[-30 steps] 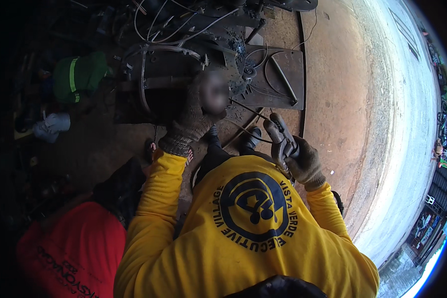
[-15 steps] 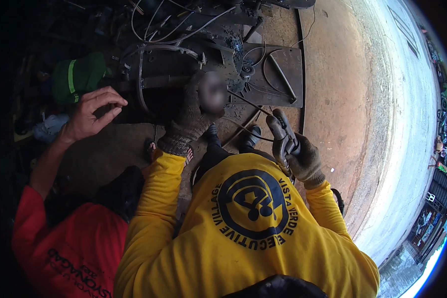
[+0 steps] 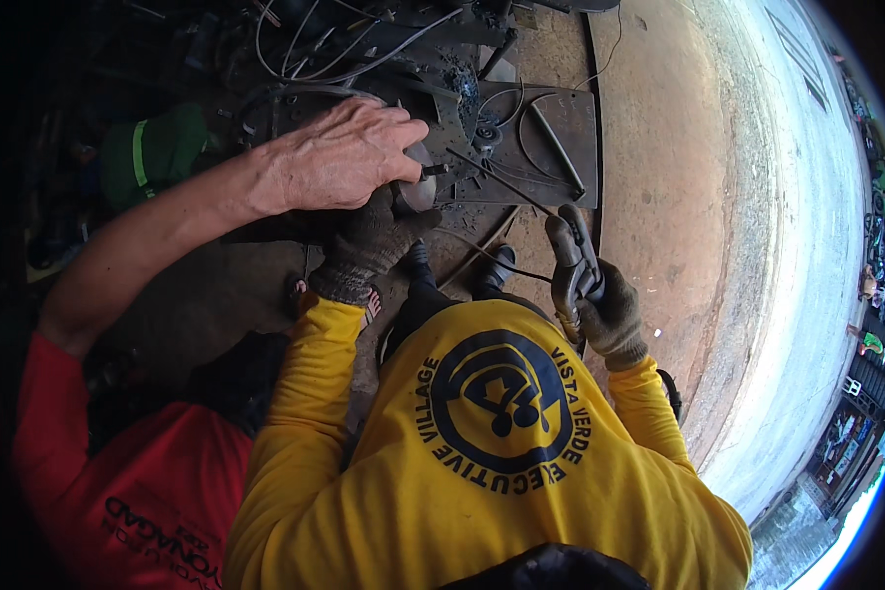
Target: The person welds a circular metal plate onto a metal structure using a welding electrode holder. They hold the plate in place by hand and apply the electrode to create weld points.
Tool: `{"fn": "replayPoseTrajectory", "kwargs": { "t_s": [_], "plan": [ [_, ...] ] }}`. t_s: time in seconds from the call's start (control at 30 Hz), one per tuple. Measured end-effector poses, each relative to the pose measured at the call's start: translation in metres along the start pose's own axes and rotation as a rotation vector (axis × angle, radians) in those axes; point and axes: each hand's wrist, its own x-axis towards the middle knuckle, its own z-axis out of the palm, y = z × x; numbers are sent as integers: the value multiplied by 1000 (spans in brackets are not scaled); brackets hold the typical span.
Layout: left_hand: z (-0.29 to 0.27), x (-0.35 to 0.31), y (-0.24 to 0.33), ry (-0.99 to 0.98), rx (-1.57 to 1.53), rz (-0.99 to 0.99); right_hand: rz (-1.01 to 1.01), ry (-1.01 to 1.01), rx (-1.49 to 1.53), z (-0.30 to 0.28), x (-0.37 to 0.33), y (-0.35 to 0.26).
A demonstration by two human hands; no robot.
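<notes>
My gloved left hand [image 3: 364, 241] is closed around a round grey metal piece [image 3: 418, 194], its fingers partly hidden by a co-worker's bare hand [image 3: 349, 157]. That hand reaches across from the left over the piece's upper side, where a short dark pin [image 3: 435, 171] sticks out to the right. In my gloved right hand [image 3: 612, 313] is a grey metal clamp-like tool [image 3: 570, 261]. A thin dark rod [image 3: 501, 182] runs from the tool up and left, its far end over the metal plate, close to the round piece but apart from it.
Ahead lies a dark metal plate [image 3: 551, 138] with a metal tube [image 3: 559, 149], a small wheel-like part [image 3: 487, 136] and loose wires. Cables [image 3: 393, 54] loop over dark machinery. At left are a green cloth item [image 3: 157, 152] and the co-worker's red sleeve [image 3: 49, 393].
The co-worker's bare hand has moved right, from beside the green cloth item onto the round piece. My right hand and tool have shifted slightly right; my left hand stays in about the same place.
</notes>
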Motion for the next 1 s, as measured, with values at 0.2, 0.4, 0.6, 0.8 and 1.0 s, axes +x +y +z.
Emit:
{"fn": "replayPoseTrajectory", "kwargs": {
  "t_s": [0.2,0.4,0.6,0.8,1.0],
  "plan": [
    [5,-6,-6,38,167,66,36,12,1,-1,-2,1],
    [30,-13,-22,169,-342,17,-2,0,20,-3,-1,3],
    [30,-10,-19,189,-357,53,-27,-108,8,-3,4,-9],
    [28,-10,-16,175,-310,23,32,-114,13,-3,8,-17],
    [27,-8,-13,175,-332,25,-5,-145,-62,-2,9,-13]
  ]
}}
